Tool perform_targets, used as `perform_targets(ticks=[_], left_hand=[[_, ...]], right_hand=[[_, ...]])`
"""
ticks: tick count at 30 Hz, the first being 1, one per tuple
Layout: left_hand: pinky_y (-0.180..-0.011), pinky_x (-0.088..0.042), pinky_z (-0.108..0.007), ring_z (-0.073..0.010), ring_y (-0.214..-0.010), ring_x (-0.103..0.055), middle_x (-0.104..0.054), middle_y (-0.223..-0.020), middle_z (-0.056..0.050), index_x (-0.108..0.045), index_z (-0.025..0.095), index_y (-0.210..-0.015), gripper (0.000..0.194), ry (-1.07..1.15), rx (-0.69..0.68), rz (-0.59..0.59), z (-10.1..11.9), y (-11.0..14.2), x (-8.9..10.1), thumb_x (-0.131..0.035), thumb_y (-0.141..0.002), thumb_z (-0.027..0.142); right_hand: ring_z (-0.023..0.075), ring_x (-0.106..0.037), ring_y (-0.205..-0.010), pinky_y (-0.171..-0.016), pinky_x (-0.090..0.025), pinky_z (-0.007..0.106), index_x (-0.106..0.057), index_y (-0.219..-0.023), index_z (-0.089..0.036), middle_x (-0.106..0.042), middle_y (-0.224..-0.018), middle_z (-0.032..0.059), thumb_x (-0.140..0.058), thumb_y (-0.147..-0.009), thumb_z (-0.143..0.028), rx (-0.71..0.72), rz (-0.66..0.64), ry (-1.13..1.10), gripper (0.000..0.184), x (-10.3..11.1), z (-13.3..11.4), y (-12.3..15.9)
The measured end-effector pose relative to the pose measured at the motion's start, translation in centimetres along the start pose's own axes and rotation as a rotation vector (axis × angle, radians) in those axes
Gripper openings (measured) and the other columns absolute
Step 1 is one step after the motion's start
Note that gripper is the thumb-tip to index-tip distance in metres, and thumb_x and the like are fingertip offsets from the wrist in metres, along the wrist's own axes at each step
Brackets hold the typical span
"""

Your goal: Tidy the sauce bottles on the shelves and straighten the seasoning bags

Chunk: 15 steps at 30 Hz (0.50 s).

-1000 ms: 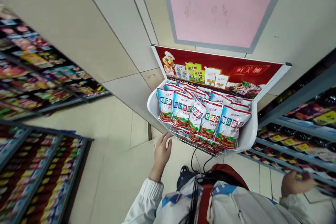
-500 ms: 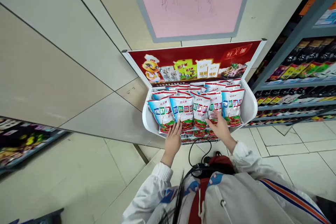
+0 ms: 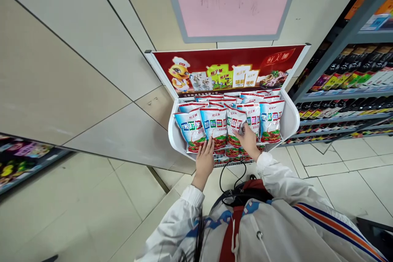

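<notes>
Upright white-and-blue seasoning bags (image 3: 214, 125) with red tops fill a white display bin (image 3: 288, 125) in rows. My left hand (image 3: 205, 159) rests its straight fingers against the lower part of the front bags, where the leftmost bag (image 3: 189, 129) meets its neighbour. At the middle of the front row, my right hand (image 3: 248, 141) pinches the right edge of a narrower-looking seasoning bag (image 3: 233, 120) between thumb and curled fingers. To the right of that hand stands another front bag (image 3: 272, 118). The lower part of the bag behind my right hand is hidden.
A red header board (image 3: 230, 69) rises behind the bin, below a pink handwritten sign (image 3: 233, 4) on the tiled wall. Shelves of dark bottles (image 3: 353, 67) stand at right. Another stocked shelf (image 3: 27, 159) is at lower left. A black cord (image 3: 221, 178) hangs before me.
My right hand has moved left from the gap beside the middle bag onto that bag's edge, its fingers now curled. My left hand stays against the bags. The view has shifted slightly.
</notes>
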State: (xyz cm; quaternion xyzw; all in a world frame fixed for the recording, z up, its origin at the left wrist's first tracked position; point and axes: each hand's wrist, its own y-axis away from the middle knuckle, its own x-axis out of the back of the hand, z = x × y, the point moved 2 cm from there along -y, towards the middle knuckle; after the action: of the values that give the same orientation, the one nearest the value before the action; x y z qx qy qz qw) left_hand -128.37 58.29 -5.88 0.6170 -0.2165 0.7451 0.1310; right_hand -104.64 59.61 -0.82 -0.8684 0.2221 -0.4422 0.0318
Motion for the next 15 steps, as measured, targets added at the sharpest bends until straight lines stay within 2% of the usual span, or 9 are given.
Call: perform_targets(ticks=[2,5,8,12,15], left_hand=[[-0.126,-0.031,-0.048,-0.0290,-0.154,-0.031,-0.025,-0.168,-0.008,-0.036,0.014,-0.160,0.070,0.007,0.021,0.001,0.2,0.0,-0.2,-0.038,-0.091,0.004],[-0.124,-0.033,-0.049,-0.0298,-0.155,-0.029,-0.025,-0.168,-0.010,-0.036,0.012,-0.159,0.069,0.004,0.050,0.021,0.7,-0.1,-0.7,-0.038,-0.091,0.004],[-0.124,-0.034,-0.048,-0.0311,-0.156,-0.027,-0.026,-0.168,-0.011,-0.038,0.010,-0.158,0.069,0.028,0.081,0.059,1.3,-0.1,-1.5,-0.039,-0.090,0.003],[-0.124,-0.035,-0.051,-0.0340,-0.156,-0.026,-0.028,-0.168,-0.013,-0.039,0.008,-0.157,0.069,0.117,0.116,0.105,1.8,-0.2,-1.9,-0.043,-0.088,0.003],[-0.123,-0.032,-0.058,-0.0373,-0.154,-0.029,-0.037,-0.164,-0.014,-0.052,0.012,-0.148,0.057,0.228,0.145,0.175,2.4,-0.8,-0.9,-0.047,-0.091,0.009]], right_hand=[[0.0209,-0.061,-0.069,-0.061,-0.035,0.028,-0.051,-0.096,-0.022,-0.067,-0.081,0.0032,-0.057,-0.095,-0.058,0.002,-0.017,-0.078,0.036,0.0,0.2,0.0],[0.0166,-0.052,-0.058,-0.057,-0.032,0.027,-0.042,-0.081,-0.025,-0.058,-0.066,-0.0019,-0.056,-0.091,-0.067,0.006,-0.038,-0.252,0.046,0.1,0.5,-0.5],[0.0136,-0.042,-0.050,-0.055,-0.030,0.026,-0.034,-0.072,-0.026,-0.048,-0.055,-0.0056,-0.060,-0.086,-0.073,-0.014,0.005,-0.378,0.056,0.8,0.9,-0.5],[0.0134,-0.047,-0.054,-0.055,-0.034,0.025,-0.041,-0.076,-0.025,-0.053,-0.059,-0.0052,-0.070,-0.082,-0.068,-0.051,0.045,-0.596,0.052,3.6,2.4,-0.5],[0.0123,-0.048,-0.056,-0.057,-0.036,0.024,-0.042,-0.077,-0.025,-0.052,-0.061,-0.0062,-0.079,-0.078,-0.060,-0.030,-0.024,-0.790,0.051,6.6,3.9,-2.0]])
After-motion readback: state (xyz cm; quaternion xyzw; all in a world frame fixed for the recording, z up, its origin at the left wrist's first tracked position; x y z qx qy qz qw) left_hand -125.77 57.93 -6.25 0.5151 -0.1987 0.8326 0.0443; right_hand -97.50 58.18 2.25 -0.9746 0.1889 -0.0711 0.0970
